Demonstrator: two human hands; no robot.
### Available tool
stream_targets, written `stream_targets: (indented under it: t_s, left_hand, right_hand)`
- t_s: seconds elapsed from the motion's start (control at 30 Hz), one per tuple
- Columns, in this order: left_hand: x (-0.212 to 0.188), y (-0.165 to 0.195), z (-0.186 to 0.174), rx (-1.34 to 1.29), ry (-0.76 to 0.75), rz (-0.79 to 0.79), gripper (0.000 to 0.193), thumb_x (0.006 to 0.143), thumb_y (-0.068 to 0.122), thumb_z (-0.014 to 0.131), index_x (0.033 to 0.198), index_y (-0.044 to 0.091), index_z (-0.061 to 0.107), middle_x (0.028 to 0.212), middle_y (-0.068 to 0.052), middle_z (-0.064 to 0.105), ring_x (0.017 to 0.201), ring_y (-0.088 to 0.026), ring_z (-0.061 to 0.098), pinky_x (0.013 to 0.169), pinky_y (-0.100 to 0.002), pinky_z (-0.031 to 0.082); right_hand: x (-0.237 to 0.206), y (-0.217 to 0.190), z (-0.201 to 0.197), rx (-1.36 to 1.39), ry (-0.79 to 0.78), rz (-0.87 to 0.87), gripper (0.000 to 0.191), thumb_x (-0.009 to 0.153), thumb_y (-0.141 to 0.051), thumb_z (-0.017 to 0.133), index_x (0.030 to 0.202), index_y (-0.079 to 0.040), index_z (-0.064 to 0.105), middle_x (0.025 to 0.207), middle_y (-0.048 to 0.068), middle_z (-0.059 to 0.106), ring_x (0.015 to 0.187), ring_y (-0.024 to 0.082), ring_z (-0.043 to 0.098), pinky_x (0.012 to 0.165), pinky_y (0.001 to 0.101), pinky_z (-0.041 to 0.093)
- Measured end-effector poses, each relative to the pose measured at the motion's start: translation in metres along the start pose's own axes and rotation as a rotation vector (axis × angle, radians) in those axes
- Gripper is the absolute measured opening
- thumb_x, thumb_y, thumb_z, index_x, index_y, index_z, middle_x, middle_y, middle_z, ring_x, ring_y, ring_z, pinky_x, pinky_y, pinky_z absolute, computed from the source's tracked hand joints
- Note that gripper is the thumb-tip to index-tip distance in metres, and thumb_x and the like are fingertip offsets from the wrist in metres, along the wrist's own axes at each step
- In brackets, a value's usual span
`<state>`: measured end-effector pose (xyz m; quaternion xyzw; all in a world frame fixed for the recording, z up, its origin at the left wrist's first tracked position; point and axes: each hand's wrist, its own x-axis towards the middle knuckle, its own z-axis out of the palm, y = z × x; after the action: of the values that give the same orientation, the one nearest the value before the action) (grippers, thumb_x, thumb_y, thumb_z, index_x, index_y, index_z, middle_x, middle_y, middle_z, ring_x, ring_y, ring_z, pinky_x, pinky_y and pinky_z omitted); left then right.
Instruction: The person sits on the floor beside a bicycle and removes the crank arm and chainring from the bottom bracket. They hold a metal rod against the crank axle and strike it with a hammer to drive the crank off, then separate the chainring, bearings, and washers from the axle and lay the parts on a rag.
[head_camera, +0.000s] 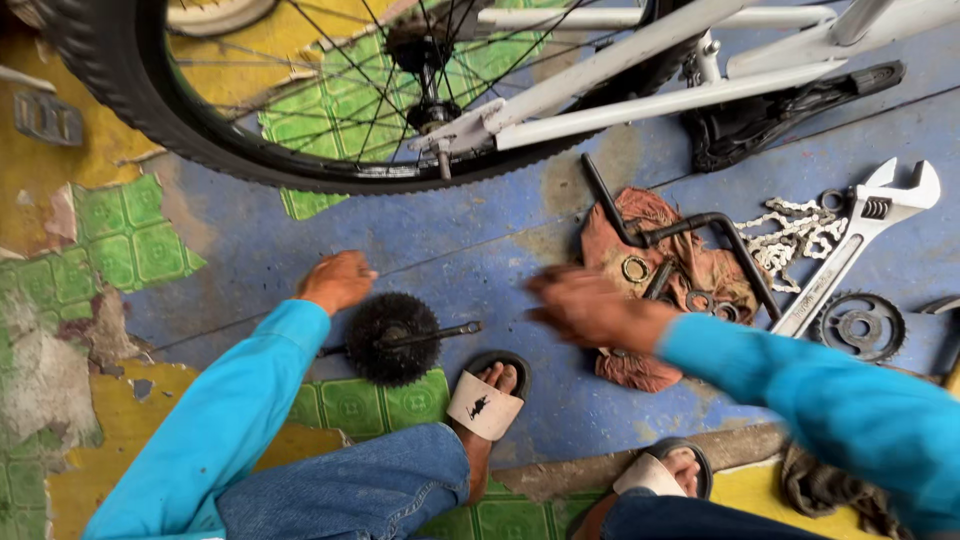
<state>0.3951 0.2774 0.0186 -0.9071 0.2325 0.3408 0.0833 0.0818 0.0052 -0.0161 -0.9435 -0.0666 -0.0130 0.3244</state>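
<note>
Head view: your left hand (337, 281) rests on floor (470, 250), fingers curled under, gripping nothing visible, just beside black sprocket cluster (392, 338) lying on its axle rod (440, 333) near your sandalled foot (487, 400). Your right hand (590, 305) blurred, hovers at near edge of reddish rag (660, 225); cannot tell whether open or closed. Rag carries washers (635, 268) and bent black crank (690, 232). Beyond rag: chain (795, 235), adjustable wrench (850, 250), chainring (860, 325). Bicycle wheel (130, 100) and white frame (640, 60) along floor's far edge.

Left hand (336, 281) rests beside black sprocket cluster (392, 337); right hand (588, 306) blurred over rag (668, 262).
</note>
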Motion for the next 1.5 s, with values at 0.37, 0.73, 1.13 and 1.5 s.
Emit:
stream_targets:
  t_s: [0.37,0.73,1.13,1.5]
  left_hand:
    - [-0.024,-0.033,0.021,0.042,-0.02,-0.062,0.029,0.096,0.032,0.057,0.116,0.015,0.069,0.124,-0.019,0.07,0.115,-0.045,0.064,0.096,-0.055,0.051]
    - [-0.037,-0.033,0.011,-0.136,0.191,-0.044,0.035,0.099,0.042,0.058,0.107,0.01,0.072,0.109,-0.02,0.073,0.105,-0.045,0.066,0.092,-0.054,0.052]
    - [-0.097,0.08,0.025,-0.342,0.184,0.403,0.062,0.1,0.052,0.064,0.073,-0.003,0.066,0.069,-0.022,0.061,0.064,-0.035,0.054,0.062,-0.043,0.046]
    - [-0.055,0.156,0.076,-1.391,-0.722,0.139,0.043,0.1,0.044,0.061,0.105,0.001,0.069,0.102,-0.014,0.071,0.087,-0.02,0.071,0.075,-0.036,0.058]
  right_hand:
    - [0.128,-0.129,0.05,0.147,-0.331,0.034,0.061,0.092,-0.035,0.065,0.139,0.001,0.051,0.098,0.025,0.069,0.091,0.042,0.068,0.08,0.0532,0.053]
    - [0.092,-0.087,0.027,0.414,-0.241,0.123,0.027,0.101,-0.031,0.058,0.105,-0.005,0.064,0.071,0.024,0.063,0.061,0.042,0.061,0.057,0.0542,0.047]
    - [-0.081,-0.055,-0.056,0.339,-0.326,0.786,0.034,0.097,-0.038,0.061,0.117,-0.013,0.072,0.06,0.019,0.058,0.053,0.032,0.054,0.058,0.0474,0.039]
    - [-0.181,-0.084,-0.015,0.759,0.147,0.917,0.022,0.096,-0.025,0.068,0.103,-0.006,0.075,0.061,0.003,0.048,0.055,0.012,0.041,0.049,0.0342,0.034]
